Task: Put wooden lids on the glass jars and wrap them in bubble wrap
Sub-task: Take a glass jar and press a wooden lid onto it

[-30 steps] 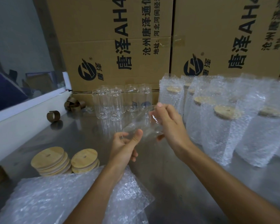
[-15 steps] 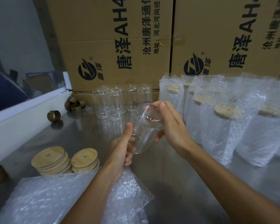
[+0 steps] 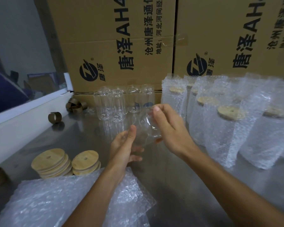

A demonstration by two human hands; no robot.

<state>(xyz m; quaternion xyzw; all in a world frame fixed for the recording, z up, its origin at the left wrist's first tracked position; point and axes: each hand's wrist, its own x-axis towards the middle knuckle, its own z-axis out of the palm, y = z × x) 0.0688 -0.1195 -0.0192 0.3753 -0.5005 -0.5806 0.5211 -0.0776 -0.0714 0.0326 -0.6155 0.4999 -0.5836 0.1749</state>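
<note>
A clear glass jar (image 3: 145,128) is tilted in the air above the steel table, held between both hands. My left hand (image 3: 124,149) cradles its lower end, thumb up against the glass. My right hand (image 3: 168,128) grips the upper end from the right, fingers curled over the rim. Several empty glass jars (image 3: 115,104) stand in a group behind. Two stacks of round wooden lids (image 3: 52,162) (image 3: 85,161) sit at the left. Sheets of bubble wrap (image 3: 59,203) lie at the near edge under my left forearm.
Several lidded jars in bubble wrap (image 3: 228,123) stand at the right. Large printed cardboard boxes (image 3: 121,43) wall off the back. Brown tape cores (image 3: 55,117) lie by the white ledge (image 3: 23,118) at the left. Bare steel table (image 3: 179,185) shows between my arms.
The jar has been turned between my hands, its upper end swinging right. My left thumb has shifted up the glass, and my right hand has come further over the rim.
</note>
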